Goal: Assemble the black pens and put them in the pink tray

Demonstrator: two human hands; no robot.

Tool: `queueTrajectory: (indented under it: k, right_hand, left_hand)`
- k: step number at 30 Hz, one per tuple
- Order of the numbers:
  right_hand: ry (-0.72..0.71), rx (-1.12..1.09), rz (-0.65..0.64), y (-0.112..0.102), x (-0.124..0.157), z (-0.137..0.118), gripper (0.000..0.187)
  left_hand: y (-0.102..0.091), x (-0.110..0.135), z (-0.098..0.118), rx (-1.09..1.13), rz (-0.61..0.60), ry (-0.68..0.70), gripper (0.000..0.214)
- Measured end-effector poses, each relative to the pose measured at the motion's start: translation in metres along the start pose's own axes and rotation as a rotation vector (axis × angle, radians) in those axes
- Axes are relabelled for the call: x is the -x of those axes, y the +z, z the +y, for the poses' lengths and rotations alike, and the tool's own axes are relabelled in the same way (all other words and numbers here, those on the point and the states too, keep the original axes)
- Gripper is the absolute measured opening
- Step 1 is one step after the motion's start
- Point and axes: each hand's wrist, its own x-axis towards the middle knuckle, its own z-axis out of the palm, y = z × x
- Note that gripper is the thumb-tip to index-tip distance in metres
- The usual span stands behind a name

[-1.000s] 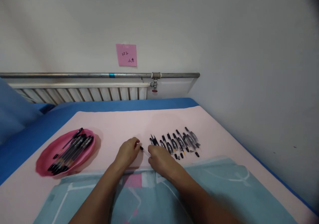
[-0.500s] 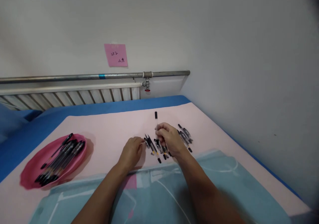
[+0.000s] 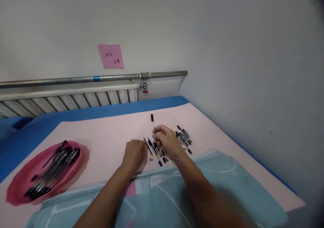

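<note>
My right hand (image 3: 165, 140) pinches a clear pen (image 3: 153, 125) with a black end, held nearly upright, its lower part among loose pen parts. Under and beside that hand lie black refills (image 3: 148, 147), a clear barrel with a black end (image 3: 157, 157) and several small caps, partly hidden by the fingers. Left of these parts, my left hand (image 3: 133, 154) rests low over the pink surface with fingers curled; what its fingertips hold, if anything, is hidden. To the right of my right hand lies a group of pen caps and black-tipped parts (image 3: 184, 136).
A pink oval basin (image 3: 17, 187) holding several black pens (image 3: 57, 169) stands at the left on the pink tabletop (image 3: 108, 130). Teal cloth (image 3: 220, 180) covers the near edge. Beyond the blue border are a radiator (image 3: 98, 98), a pipe (image 3: 164, 74) and walls.
The view has shifted slightly to the right. A small cap by my left fingertips no longer shows there, and a black refill now lies in view beside them. My right hand still holds the pen upright.
</note>
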Motion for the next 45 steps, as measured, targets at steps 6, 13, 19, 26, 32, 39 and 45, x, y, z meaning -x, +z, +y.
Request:
queueTrajectory:
  k: [6,13,19,26,32,39,45]
  right_hand:
    - [-0.002,0.018,-0.021,0.000,0.001,0.000,0.007]
    - [0.002,0.051,-0.015,0.001,0.004,-0.003,0.007]
    - [-0.012,0.062,-0.017,0.001,0.003,-0.002,0.007]
    - [-0.061,0.139,-0.034,-0.002,0.000,0.003,0.007]
    - [-0.071,0.101,-0.033,-0.003,0.000,0.002,0.007]
    - [-0.085,0.123,-0.028,-0.004,0.000,0.002,0.008]
    - [-0.105,0.165,-0.022,-0.005,-0.002,0.005,0.006]
  left_hand:
    - [0.003,-0.007,0.015,-0.065,0.029,-0.178,0.027]
    - [0.006,-0.011,0.024,-0.081,0.046,-0.296,0.032]
    - [0.004,-0.014,0.025,-0.057,0.041,-0.316,0.031]
    - [0.008,-0.028,0.025,-0.112,0.087,-0.331,0.031]
    - [0.010,-0.039,0.017,-0.096,0.067,-0.379,0.032]
    - [0.000,-0.034,0.010,-0.053,-0.084,-0.353,0.036]
    - [0.000,-0.035,0.009,-0.001,-0.109,-0.376,0.029]
